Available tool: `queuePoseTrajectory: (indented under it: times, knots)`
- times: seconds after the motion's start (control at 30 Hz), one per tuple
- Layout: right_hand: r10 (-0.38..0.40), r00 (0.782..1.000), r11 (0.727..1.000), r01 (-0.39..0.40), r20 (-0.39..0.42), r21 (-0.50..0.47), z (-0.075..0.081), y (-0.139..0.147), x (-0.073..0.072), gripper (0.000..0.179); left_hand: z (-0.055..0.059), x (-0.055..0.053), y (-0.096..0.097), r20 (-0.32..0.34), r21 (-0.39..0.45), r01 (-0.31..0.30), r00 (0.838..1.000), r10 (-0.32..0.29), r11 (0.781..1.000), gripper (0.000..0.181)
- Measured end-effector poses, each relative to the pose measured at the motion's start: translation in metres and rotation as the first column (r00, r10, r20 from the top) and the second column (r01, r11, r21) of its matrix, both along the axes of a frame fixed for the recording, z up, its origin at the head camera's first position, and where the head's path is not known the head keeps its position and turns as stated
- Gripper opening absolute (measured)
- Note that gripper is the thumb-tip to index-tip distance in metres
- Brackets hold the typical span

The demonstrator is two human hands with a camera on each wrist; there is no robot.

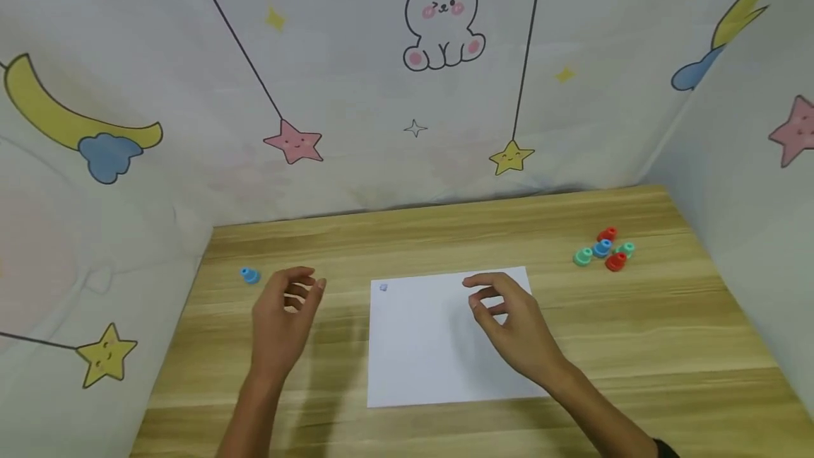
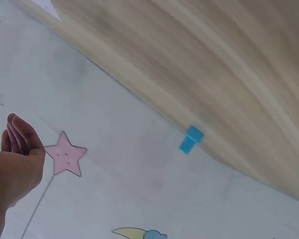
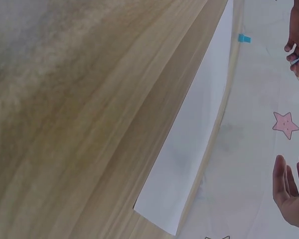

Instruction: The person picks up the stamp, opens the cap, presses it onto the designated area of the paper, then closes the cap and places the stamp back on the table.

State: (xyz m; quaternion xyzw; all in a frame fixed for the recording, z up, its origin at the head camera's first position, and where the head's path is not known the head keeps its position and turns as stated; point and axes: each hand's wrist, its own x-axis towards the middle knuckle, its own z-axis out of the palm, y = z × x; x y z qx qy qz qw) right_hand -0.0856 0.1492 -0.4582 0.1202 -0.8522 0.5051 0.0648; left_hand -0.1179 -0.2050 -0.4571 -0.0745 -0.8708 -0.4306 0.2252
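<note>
Over the left part of the table, my left hand point(image 1: 280, 327) hovers with loosely bent fingers and holds nothing. Just left of its fingertips is a small blue stamp point(image 1: 250, 276), also seen in the left wrist view as a blue stamp point(image 2: 193, 135). My right hand point(image 1: 511, 327) hangs above the right part of a white sheet of paper point(image 1: 413, 352), thumb and fingers apart and nothing between them. A small bluish mark point(image 1: 384, 288) shows in the sheet's far left corner. The right wrist view has both hands raised, with the right hand point(image 3: 291, 199) nearer.
Towards the back right of the wooden table point(image 1: 636, 345) is a cluster of several small stamps, among them a red stamp point(image 1: 615, 261), a green stamp point(image 1: 583, 256) and a blue stamp point(image 1: 601, 249). White cloth point(image 1: 356, 90) printed with stars and a rabbit encloses the back and sides.
</note>
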Motion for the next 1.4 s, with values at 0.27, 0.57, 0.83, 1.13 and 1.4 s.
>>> queuePoseTrajectory:
  times: [0.27,0.57,0.83,1.13,1.4]
  knots:
    - [-0.081,0.997,0.996,0.081,0.003,0.034,-0.004,0.013,-0.004,0.029,-0.008,0.038,0.064,-0.017,0.043,0.126,0.992,-0.125,0.991,0.021]
    - [-0.173,0.984,0.984,0.17,0.049,0.058,-0.006,0.023,-0.011,0.027,-0.008,0.041,0.069,-0.002,0.058,0.117,0.993,-0.117,0.991,0.018]
    - [-0.295,0.951,0.944,0.275,0.092,0.181,-0.009,0.069,-0.034,0.03,-0.009,0.047,0.064,-0.008,0.074,0.118,0.993,-0.117,0.99,0.018]
    - [-0.402,0.91,0.845,0.325,0.102,0.425,-0.013,0.13,-0.062,0.047,-0.007,0.051,0.058,-0.027,0.046,0.115,0.993,-0.114,0.992,0.019]
    - [-0.387,0.904,0.82,0.246,0.184,0.517,-0.016,0.142,-0.076,0.041,-0.004,0.053,0.056,-0.063,0.036,0.127,0.99,-0.125,0.991,0.022]
